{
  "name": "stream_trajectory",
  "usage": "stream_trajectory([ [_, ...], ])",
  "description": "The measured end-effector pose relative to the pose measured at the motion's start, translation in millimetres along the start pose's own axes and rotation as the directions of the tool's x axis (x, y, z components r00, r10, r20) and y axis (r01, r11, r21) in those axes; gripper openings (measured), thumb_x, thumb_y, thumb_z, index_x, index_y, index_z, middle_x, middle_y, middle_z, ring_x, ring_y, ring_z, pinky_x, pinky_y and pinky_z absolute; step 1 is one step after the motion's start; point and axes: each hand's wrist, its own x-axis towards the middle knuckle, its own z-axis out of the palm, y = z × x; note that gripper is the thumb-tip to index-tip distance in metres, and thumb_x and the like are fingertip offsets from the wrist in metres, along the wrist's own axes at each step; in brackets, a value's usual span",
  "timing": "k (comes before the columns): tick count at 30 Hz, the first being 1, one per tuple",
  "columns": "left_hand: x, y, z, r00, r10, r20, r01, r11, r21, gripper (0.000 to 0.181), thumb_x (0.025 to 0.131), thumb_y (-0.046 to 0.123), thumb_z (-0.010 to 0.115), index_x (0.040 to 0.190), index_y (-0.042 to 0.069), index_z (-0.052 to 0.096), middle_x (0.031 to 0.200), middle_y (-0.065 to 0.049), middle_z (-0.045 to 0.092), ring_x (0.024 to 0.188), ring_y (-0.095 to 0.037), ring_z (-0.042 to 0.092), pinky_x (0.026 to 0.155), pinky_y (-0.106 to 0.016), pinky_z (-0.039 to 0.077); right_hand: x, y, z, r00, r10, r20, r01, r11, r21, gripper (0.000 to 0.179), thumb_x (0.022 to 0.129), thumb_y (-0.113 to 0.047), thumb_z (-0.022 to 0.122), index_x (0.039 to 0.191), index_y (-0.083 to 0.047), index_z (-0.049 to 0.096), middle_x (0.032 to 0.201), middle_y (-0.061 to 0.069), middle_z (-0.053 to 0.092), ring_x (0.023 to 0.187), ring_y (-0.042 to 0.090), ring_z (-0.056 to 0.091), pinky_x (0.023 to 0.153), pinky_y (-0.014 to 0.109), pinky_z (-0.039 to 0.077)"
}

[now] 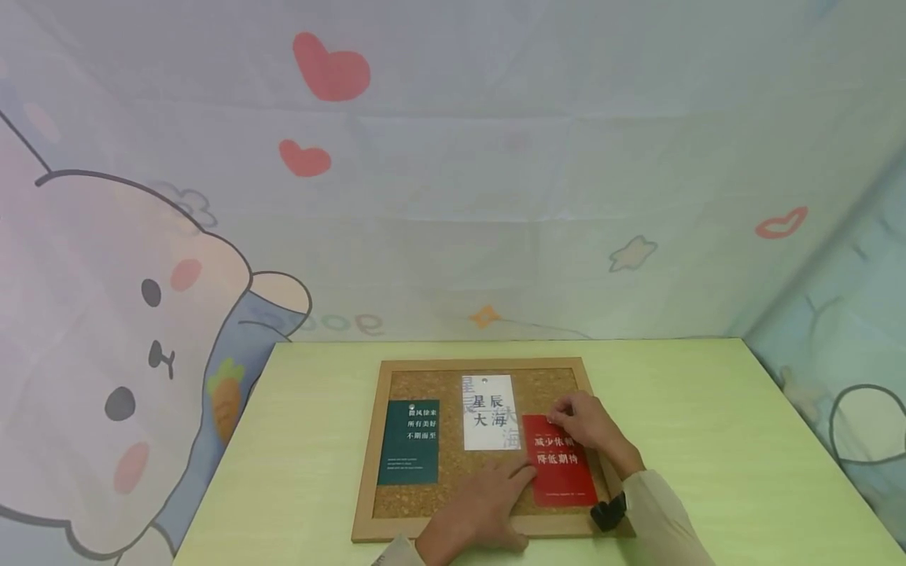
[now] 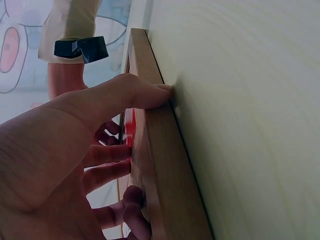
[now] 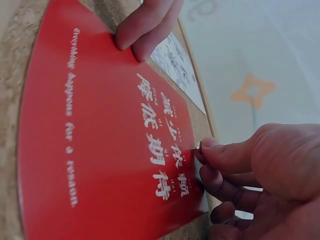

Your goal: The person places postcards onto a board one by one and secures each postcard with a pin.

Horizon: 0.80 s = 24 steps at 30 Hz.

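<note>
On the cork board (image 1: 488,468) lies a red card (image 1: 562,479) with white lettering, at the right side. My right hand (image 1: 593,428) is at the card's top edge; in the right wrist view its thumb and forefinger pinch a small shiny pushpin (image 3: 197,147) against the card, the tip hidden. My left hand (image 1: 481,503) reaches over the board's front edge, with two fingertips (image 3: 145,47) resting at the card's left edge. Its thumb presses on the wooden frame (image 2: 162,135) in the left wrist view.
A white card (image 1: 474,436) hangs by a pin at the board's top middle, and a green card (image 1: 406,460) is pinned at the left. The board lies on a pale yellow-green table (image 1: 708,424), with a printed cloth backdrop (image 1: 453,236) behind.
</note>
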Motion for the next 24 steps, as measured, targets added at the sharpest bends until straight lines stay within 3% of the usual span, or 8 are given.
stream_trajectory([
  [8,1.0,-1.2,1.6,1.000,0.000,-0.005,0.000,1.000,0.009,0.095,0.074,0.046,0.089,0.156,0.026,0.046,0.162,0.012,0.037,0.144,-0.018,0.042,0.106,-0.041,0.048,6.1,-6,-2,0.998,0.048,0.050,-0.047,0.999,-0.027,0.011,0.099,-0.013,0.070,0.093,-0.004,0.071,0.083,0.006,0.063,0.074,0.019,0.058,0.064,0.030,0.053],
  [24,0.5,-0.5,0.2,1.000,-0.005,-0.004,0.005,1.000,0.003,0.095,0.074,0.046,0.089,0.156,0.026,0.046,0.162,0.012,0.038,0.144,-0.019,0.041,0.107,-0.043,0.048,17.7,-7,-12,0.991,0.061,0.122,-0.047,0.993,-0.110,0.012,0.097,-0.015,0.073,0.092,-0.005,0.069,0.084,0.006,0.063,0.079,0.021,0.058,0.070,0.034,0.051],
])
